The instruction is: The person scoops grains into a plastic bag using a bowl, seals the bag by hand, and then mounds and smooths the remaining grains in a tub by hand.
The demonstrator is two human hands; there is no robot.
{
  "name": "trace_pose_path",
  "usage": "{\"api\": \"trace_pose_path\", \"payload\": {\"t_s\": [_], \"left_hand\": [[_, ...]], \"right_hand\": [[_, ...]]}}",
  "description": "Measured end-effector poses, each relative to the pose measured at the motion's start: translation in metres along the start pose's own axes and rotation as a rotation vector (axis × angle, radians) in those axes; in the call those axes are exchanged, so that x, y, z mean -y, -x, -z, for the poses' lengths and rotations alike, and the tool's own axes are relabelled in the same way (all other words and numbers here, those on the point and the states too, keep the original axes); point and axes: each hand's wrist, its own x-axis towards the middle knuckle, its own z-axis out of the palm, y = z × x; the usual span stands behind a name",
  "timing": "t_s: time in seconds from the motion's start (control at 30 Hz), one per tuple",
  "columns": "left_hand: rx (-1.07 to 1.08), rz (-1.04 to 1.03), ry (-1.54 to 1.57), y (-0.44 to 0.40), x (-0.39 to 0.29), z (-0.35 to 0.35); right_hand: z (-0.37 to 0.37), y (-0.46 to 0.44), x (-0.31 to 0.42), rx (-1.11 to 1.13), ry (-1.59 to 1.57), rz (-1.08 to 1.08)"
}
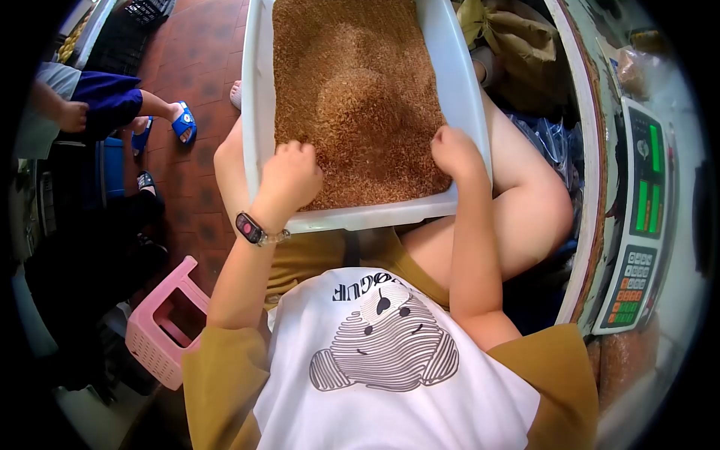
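Note:
A white plastic tub (258, 97) rests across my lap, filled with reddish-brown, fine loose bits like grains or flakes (356, 112), heaped in the middle. My left hand (291, 174), with a smartwatch and a beaded bracelet at its wrist, is over the tub's near left side, fingers curled down at the edge of the brown bits. Against the inner right wall, my right hand (456, 153) is closed with its fingertips at the brown bits. What either hand holds, if anything, is hidden.
On the right, a digital scale (634, 225) with green displays stands on a counter. A pink plastic stool (169, 322) is at the left on the red tiled floor (191, 52). Another person in blue sandals (184, 122) stands at far left. A sack (517, 37) lies beyond my knee.

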Motion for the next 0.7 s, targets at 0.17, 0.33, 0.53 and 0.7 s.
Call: {"api": "trace_pose_path", "payload": {"t_s": [0.17, 0.33, 0.53, 0.7], "left_hand": [[-0.07, 0.462, 0.396, -0.045, 0.016, -0.036], [-0.064, 0.527, 1.083, -0.045, -0.001, -0.018], [-0.434, 0.315, 0.701, -0.051, 0.03, -0.02], [-0.121, 0.517, 0.924, -0.078, 0.023, -0.05]], "right_hand": [[-0.014, -0.034, -0.008, 0.043, -0.1, -0.295], [-0.021, -0.051, 0.007, 0.226, -0.463, -0.292], [-0.011, -0.064, 0.002, 0.088, -0.25, -0.296], [-0.029, -0.069, 0.012, 0.155, -0.597, -0.151]]}}
